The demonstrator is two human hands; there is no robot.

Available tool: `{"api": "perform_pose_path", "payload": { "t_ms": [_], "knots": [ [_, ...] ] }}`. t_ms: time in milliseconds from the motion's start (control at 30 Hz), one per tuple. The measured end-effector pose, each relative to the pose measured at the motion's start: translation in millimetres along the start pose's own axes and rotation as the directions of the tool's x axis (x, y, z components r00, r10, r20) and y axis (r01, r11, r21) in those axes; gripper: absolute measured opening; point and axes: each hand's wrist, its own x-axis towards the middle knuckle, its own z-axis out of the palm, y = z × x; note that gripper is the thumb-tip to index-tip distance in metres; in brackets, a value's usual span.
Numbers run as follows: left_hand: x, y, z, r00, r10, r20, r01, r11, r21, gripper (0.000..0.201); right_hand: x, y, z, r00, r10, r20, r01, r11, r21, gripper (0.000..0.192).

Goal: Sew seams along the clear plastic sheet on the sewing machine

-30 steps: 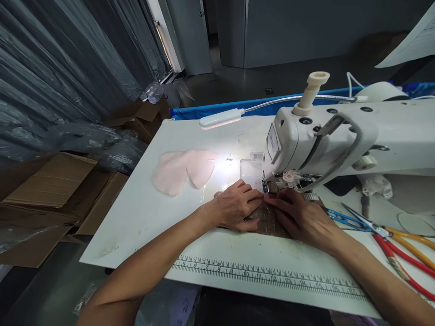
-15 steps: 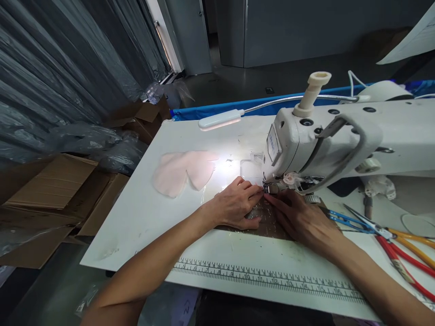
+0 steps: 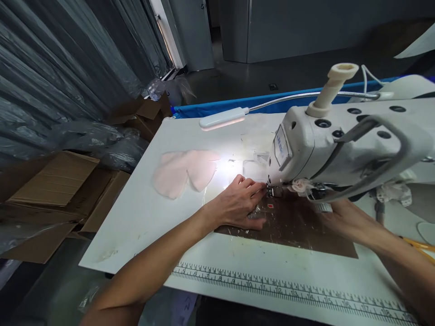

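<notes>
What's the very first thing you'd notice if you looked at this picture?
The big white sewing machine fills the right side, with the left hand pressing a brown patch flat by its needle. A small white lamp on a bendy metal neck throws a bright spot, and pale pink fabric pieces lie to the left.

The room sits dim and grey, but the gooseneck lamp (image 3: 222,118) throws a hard white glare onto the table (image 3: 142,199) near its far edge, washing out detail there. Under the sewing machine (image 3: 340,145) shadow pools. Straight lines bow toward the frame's edges; focus stays fairly sharp.
</notes>
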Motion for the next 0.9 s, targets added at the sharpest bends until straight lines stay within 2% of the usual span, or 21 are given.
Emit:
{"api": "perform_pose_path", "payload": {
  "t_ms": [100,167,267,367,467,633,700,800,867,900],
  "knots": [
    [0,0,2.2,1.000,-0.013,0.000,0.013,1.000,0.007,0.060,1,5,10,0.996,-0.022,-0.082,0.021,1.000,-0.019,0.029],
    [0,0,3.9,1.000,-0.025,0.001,0.025,1.000,0.014,0.061,-2,4,16,0.995,-0.061,-0.079,0.061,0.998,0.006,0.028],
    [0,1,5.4,0.999,-0.049,0.003,0.049,0.999,0.020,0.065,-8,3,20,0.995,-0.052,-0.087,0.055,0.998,0.025,0.033],
    [-2,2,5.6,0.998,-0.069,0.000,0.069,0.998,0.004,0.066,-8,8,21,0.989,-0.021,-0.147,0.026,0.999,0.037,0.021],
    [-4,3,6.5,0.995,-0.094,-0.018,0.092,0.994,-0.066,0.067,-4,15,23,0.979,-0.016,-0.205,0.024,0.999,0.036,0.020],
    [3,-3,11.1,0.990,-0.127,-0.060,0.112,0.970,-0.218,0.099,-2,19,28,0.973,0.043,-0.225,-0.035,0.999,0.038,0.019],
    [10,-8,11.6,0.996,-0.087,-0.036,0.076,0.966,-0.246,0.103,-2,19,28,0.971,0.086,-0.222,-0.073,0.995,0.064,0.021],
    [16,-13,8.4,0.996,-0.064,0.058,0.076,0.969,-0.234,0.100,0,20,21,0.966,0.180,-0.183,-0.149,0.974,0.172,0.029],
    [14,-9,4.1,0.986,-0.120,0.113,0.139,0.976,-0.168,0.098,1,23,12,0.962,0.240,-0.130,-0.205,0.950,0.237,0.030],
    [12,-5,1.6,0.977,-0.168,0.131,0.183,0.976,-0.119,0.097,2,26,8,0.955,0.259,-0.143,-0.218,0.942,0.254,0.029]
  ]
}}
